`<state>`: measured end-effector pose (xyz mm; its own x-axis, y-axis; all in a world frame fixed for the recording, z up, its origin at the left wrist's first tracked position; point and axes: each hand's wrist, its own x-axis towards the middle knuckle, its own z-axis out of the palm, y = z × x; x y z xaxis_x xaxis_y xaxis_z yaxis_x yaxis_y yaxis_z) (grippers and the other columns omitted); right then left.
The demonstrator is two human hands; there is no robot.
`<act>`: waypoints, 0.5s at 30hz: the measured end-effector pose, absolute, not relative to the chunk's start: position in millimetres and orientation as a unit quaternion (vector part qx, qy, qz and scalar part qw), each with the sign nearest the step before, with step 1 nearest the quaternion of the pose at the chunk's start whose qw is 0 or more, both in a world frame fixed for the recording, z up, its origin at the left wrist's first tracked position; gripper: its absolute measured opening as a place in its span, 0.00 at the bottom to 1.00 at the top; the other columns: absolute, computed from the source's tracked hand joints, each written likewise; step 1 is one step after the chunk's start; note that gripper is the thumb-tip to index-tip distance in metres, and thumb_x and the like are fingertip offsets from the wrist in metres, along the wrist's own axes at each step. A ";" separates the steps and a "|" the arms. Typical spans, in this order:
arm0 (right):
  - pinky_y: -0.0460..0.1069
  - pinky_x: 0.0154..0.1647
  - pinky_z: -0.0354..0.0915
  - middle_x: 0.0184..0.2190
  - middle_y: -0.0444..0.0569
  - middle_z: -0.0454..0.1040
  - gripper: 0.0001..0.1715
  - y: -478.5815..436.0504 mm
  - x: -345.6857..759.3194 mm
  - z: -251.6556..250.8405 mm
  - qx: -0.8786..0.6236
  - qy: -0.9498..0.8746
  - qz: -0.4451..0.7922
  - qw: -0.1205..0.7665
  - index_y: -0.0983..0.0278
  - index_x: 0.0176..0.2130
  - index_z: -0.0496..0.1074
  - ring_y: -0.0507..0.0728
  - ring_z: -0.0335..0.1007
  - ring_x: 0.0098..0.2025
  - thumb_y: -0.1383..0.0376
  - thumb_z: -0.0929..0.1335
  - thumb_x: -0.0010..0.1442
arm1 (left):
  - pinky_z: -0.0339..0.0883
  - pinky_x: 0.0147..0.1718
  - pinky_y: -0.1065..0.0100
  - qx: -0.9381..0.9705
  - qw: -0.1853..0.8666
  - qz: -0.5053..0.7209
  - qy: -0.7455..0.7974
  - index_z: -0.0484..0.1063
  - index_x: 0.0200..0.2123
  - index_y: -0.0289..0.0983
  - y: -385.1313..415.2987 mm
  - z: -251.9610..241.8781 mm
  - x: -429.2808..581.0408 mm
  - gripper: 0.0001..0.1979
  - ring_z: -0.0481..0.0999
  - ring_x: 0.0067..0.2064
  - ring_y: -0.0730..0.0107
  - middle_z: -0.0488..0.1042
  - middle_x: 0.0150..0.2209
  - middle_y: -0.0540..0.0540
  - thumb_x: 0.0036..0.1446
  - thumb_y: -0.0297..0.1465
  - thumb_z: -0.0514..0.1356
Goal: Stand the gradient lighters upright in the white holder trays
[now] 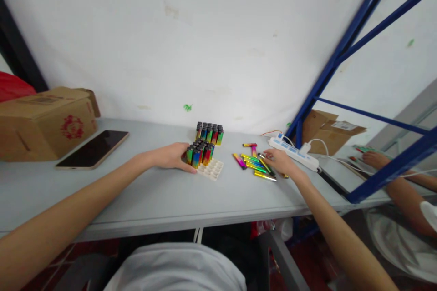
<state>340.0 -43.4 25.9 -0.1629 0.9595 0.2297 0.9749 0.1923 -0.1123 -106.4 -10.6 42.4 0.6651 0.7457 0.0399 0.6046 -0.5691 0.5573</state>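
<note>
My left hand (174, 157) is wrapped round the left side of a white holed tray (213, 170), its thumb along the front edge. Shiny multicoloured lighters (200, 154) with black tops stand upright in the left and back part of that tray. Empty holes show at its front right. My right hand (278, 161) is over a loose pile of lighters (252, 163) in yellow, green and pink, fingers pinched at a lighter (262, 156) with a silvery end. The fingertips partly hide that lighter.
A second block of upright lighters (210, 132) stands near the wall. A phone (94, 149) and a cardboard box (48, 122) lie to the left. A power strip (295, 153) and blue frame (327, 77) are at the right. Beyond it, another person's hand (375, 160) rests at the table.
</note>
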 end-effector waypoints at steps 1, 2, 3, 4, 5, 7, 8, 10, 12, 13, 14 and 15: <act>0.54 0.49 0.67 0.42 0.58 0.80 0.18 -41.9 340.8 23.4 -0.631 -0.766 -0.027 0.122 0.68 0.49 0.77 0.63 0.77 0.45 0.62 0.68 0.63 | 0.70 0.41 0.64 0.876 0.260 0.135 0.383 0.74 0.48 0.39 -11.4 43.1 -106.3 0.37 0.77 0.42 0.55 0.79 0.42 0.46 0.39 0.55 0.69; 0.54 0.48 0.68 0.40 0.58 0.80 0.17 -40.4 340.6 21.7 -0.624 -0.770 -0.026 0.127 0.67 0.48 0.78 0.63 0.77 0.43 0.62 0.68 0.62 | 0.70 0.41 0.64 0.876 0.260 0.133 0.385 0.74 0.48 0.38 -12.1 43.7 -106.2 0.37 0.77 0.42 0.55 0.79 0.42 0.46 0.38 0.55 0.69; 0.55 0.47 0.68 0.40 0.57 0.80 0.15 -38.6 339.8 21.1 -0.617 -0.773 -0.025 0.142 0.66 0.46 0.78 0.63 0.77 0.42 0.62 0.68 0.62 | 0.70 0.41 0.64 0.875 0.257 0.129 0.390 0.74 0.48 0.38 -12.5 44.2 -106.2 0.37 0.77 0.42 0.55 0.79 0.42 0.46 0.38 0.55 0.69; 0.55 0.46 0.68 0.40 0.57 0.79 0.14 -36.7 338.6 21.8 -0.612 -0.772 -0.020 0.168 0.66 0.44 0.78 0.63 0.77 0.41 0.62 0.68 0.62 | 0.70 0.42 0.64 0.874 0.254 0.129 0.393 0.74 0.49 0.38 -12.8 44.5 -106.2 0.38 0.77 0.42 0.55 0.79 0.42 0.46 0.38 0.55 0.69; 0.55 0.44 0.69 0.40 0.57 0.78 0.14 -34.6 336.8 23.8 -0.609 -0.766 -0.007 0.205 0.66 0.44 0.77 0.61 0.76 0.38 0.61 0.68 0.62 | 0.70 0.42 0.64 0.874 0.252 0.128 0.394 0.74 0.49 0.38 -12.7 44.6 -106.3 0.37 0.77 0.43 0.55 0.79 0.42 0.46 0.38 0.55 0.69; 0.54 0.37 0.70 0.42 0.57 0.76 0.16 -30.0 330.4 31.5 -0.602 -0.736 0.060 0.303 0.66 0.44 0.73 0.58 0.75 0.32 0.57 0.67 0.61 | 0.69 0.43 0.64 0.876 0.253 0.125 0.392 0.74 0.48 0.38 -12.0 44.0 -106.7 0.37 0.77 0.43 0.55 0.79 0.42 0.46 0.39 0.55 0.69; 0.53 0.32 0.70 0.42 0.55 0.75 0.18 -28.0 325.0 37.2 -0.593 -0.713 0.111 0.357 0.65 0.45 0.71 0.55 0.73 0.29 0.55 0.67 0.61 | 0.69 0.43 0.64 0.876 0.254 0.124 0.390 0.74 0.48 0.38 -11.4 43.4 -106.9 0.36 0.77 0.43 0.54 0.79 0.42 0.46 0.40 0.55 0.69; 0.49 0.24 0.66 0.40 0.49 0.73 0.22 -24.8 308.4 51.5 -0.549 -0.664 0.228 0.453 0.61 0.45 0.66 0.50 0.68 0.24 0.50 0.69 0.57 | 0.69 0.43 0.64 0.878 0.250 0.125 0.388 0.74 0.48 0.39 -10.1 42.3 -107.2 0.35 0.77 0.43 0.54 0.79 0.42 0.46 0.40 0.54 0.69; 0.45 0.21 0.59 0.38 0.43 0.72 0.24 -23.1 284.3 68.3 -0.485 -0.633 0.330 0.505 0.58 0.43 0.62 0.45 0.57 0.20 0.48 0.70 0.56 | 0.69 0.42 0.64 0.879 0.242 0.128 0.391 0.74 0.49 0.39 -9.2 41.4 -107.5 0.36 0.77 0.43 0.54 0.79 0.42 0.46 0.40 0.54 0.69; 0.43 0.20 0.55 0.36 0.40 0.71 0.24 -22.6 270.1 76.7 -0.458 -0.622 0.372 0.514 0.57 0.43 0.60 0.44 0.51 0.18 0.48 0.70 0.56 | 0.69 0.42 0.63 0.879 0.238 0.128 0.393 0.74 0.49 0.39 -9.0 41.3 -107.6 0.36 0.77 0.43 0.54 0.79 0.42 0.45 0.39 0.54 0.69; 0.42 0.19 0.50 0.32 0.38 0.70 0.23 -22.1 255.2 84.5 -0.439 -0.614 0.397 0.523 0.56 0.42 0.59 0.44 0.47 0.18 0.47 0.70 0.57 | 0.69 0.42 0.63 0.879 0.235 0.128 0.395 0.74 0.49 0.39 -9.0 41.2 -107.7 0.37 0.77 0.43 0.53 0.79 0.43 0.45 0.39 0.54 0.69; 0.42 0.18 0.46 0.27 0.35 0.66 0.23 -21.4 240.0 91.3 -0.426 -0.610 0.411 0.526 0.56 0.42 0.58 0.45 0.44 0.18 0.46 0.69 0.57 | 0.69 0.42 0.63 0.879 0.234 0.128 0.395 0.74 0.49 0.39 -9.2 41.3 -107.7 0.37 0.77 0.44 0.53 0.79 0.43 0.45 0.39 0.54 0.70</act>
<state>240.0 -21.4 91.3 -0.0834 0.9531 0.2911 0.0874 0.2980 -0.9506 -107.7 -9.2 41.3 0.6546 0.7549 0.0402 0.6350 -0.5779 0.5127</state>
